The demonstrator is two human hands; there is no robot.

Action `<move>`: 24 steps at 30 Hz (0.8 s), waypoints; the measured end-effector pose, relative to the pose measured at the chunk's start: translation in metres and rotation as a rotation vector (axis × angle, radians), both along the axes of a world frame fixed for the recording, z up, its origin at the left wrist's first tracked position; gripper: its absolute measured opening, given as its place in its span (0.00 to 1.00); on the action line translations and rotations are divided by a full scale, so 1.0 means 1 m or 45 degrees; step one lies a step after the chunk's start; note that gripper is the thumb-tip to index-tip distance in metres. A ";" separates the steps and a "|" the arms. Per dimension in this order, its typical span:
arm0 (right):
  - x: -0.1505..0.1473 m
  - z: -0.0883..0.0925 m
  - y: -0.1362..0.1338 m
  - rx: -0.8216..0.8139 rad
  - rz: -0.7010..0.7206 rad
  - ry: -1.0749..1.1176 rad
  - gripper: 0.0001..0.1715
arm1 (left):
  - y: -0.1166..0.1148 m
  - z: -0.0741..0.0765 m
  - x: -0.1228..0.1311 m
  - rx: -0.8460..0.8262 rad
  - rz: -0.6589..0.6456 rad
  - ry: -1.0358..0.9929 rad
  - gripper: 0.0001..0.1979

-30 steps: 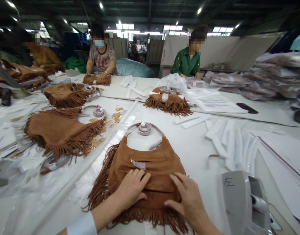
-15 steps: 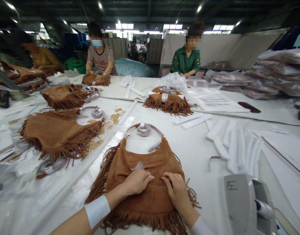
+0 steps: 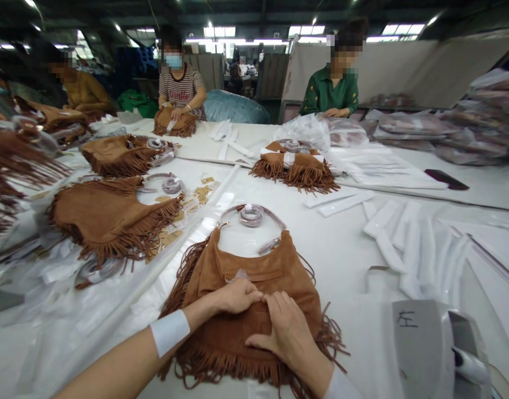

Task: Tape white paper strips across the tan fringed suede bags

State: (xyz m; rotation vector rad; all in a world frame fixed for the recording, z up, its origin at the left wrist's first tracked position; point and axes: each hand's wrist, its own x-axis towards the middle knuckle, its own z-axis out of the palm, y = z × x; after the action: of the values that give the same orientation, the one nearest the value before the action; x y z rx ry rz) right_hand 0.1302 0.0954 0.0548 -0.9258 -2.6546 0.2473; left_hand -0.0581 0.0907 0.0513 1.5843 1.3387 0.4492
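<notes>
Brown and suede-like, the bag is being steadied by both hands on the white table at the frame's lower centre. Its scooped top is being arched over by a slim handle, its left side and bottom being edged by stringy fringe. By the left hand, fingers curled, the front is being touched; whether cloth is being pinched cannot be told. By the right hand, thumb spread wide, the front is being partly covered.
</notes>
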 end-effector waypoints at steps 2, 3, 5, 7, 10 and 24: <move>0.002 -0.004 0.000 -0.022 0.071 -0.017 0.38 | 0.003 -0.002 -0.007 0.015 -0.065 0.007 0.23; 0.003 -0.005 0.000 -0.041 0.104 -0.017 0.36 | 0.005 -0.003 -0.012 0.033 -0.101 0.011 0.22; 0.005 -0.005 0.000 -0.087 0.142 -0.009 0.34 | 0.009 -0.006 -0.021 0.096 -0.182 0.027 0.20; 0.004 -0.003 0.003 -0.148 0.145 -0.023 0.32 | 0.012 -0.009 -0.030 0.192 -0.273 0.057 0.14; -0.004 0.004 0.005 -0.229 0.141 -0.132 0.28 | 0.013 -0.014 -0.040 0.346 -0.384 0.118 0.06; -0.007 0.004 -0.041 -0.243 0.234 -0.033 0.09 | 0.017 -0.040 -0.049 0.666 -0.328 0.178 0.07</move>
State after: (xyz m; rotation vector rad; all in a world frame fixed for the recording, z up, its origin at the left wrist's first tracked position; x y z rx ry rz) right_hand 0.1235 0.0543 0.0584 -0.7418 -2.7792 0.5430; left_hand -0.1074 0.1079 0.0118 2.2233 1.1495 0.5658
